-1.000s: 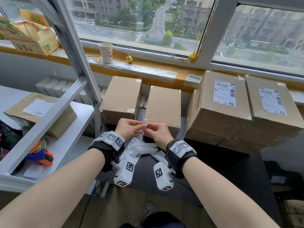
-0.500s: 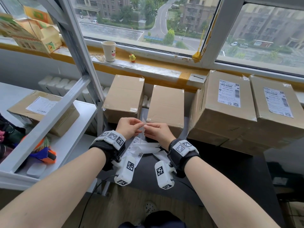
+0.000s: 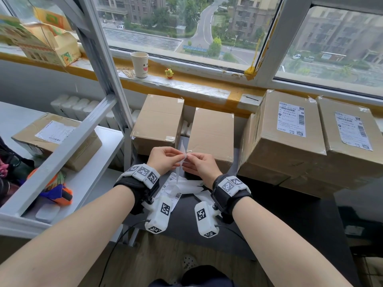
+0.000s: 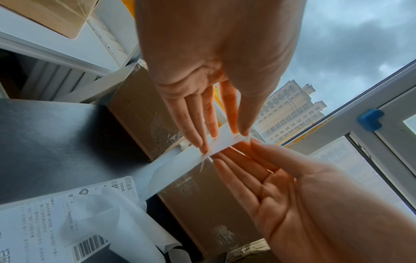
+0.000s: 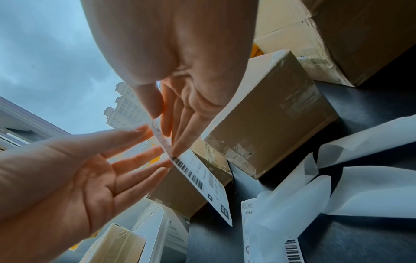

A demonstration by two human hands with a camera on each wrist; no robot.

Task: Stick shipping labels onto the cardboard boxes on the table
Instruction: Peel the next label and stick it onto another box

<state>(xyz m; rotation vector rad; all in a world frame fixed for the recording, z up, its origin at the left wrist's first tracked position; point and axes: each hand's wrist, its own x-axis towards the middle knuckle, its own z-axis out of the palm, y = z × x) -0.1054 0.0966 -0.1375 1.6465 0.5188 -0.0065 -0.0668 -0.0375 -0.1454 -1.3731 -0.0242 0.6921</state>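
White paper, a shipping label (image 3: 180,160), is held upright on its edge between both hands, above the near edge of the dark desk (image 3: 290,214). The left hand (image 3: 164,160) pinches it from one side and the right hand (image 3: 200,164) from the other, the fingertips (image 4: 203,149) meeting at its upper end, probably to separate label from backing. Its long axis runs from the desk upward and away from the person. Two plain cardboard boxes stand just behind the hands: the left box (image 3: 159,123) beside the left hand, the right box (image 3: 211,131) directly behind the right hand, equally near. Peeled backing strips (image 3: 188,186) lie under the wrists.
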